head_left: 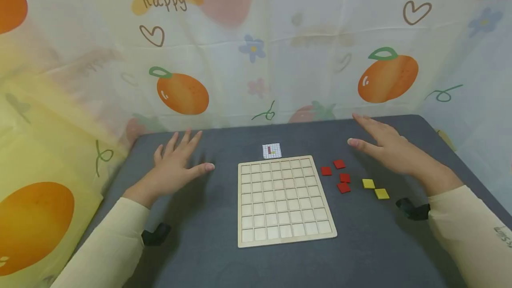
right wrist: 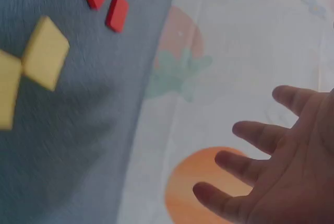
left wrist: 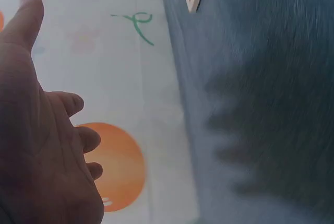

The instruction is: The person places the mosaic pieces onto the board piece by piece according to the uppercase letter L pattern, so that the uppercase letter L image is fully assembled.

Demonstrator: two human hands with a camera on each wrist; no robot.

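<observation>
My left hand (head_left: 171, 170) hovers over the table left of the wooden grid board (head_left: 286, 202), fingers spread and holding nothing. On the other side, my right hand (head_left: 394, 149) is held above the table with its fingers extended, also holding nothing. Several red square tiles (head_left: 326, 171) lie just right of the board. Two yellow square tiles (head_left: 382, 194) lie farther right, nearest the right hand, their corners meeting in the right wrist view. Behind the board's far edge lies a small white card (head_left: 272, 150) printed with a grid and red and yellow marks.
The dark grey table (head_left: 200, 252) carries all of these. A printed cloth (head_left: 228, 79) with oranges, hearts and flowers hangs along its back and both sides. Black straps (head_left: 157, 234) show at the cuffs of both cream sleeves (head_left: 106, 246).
</observation>
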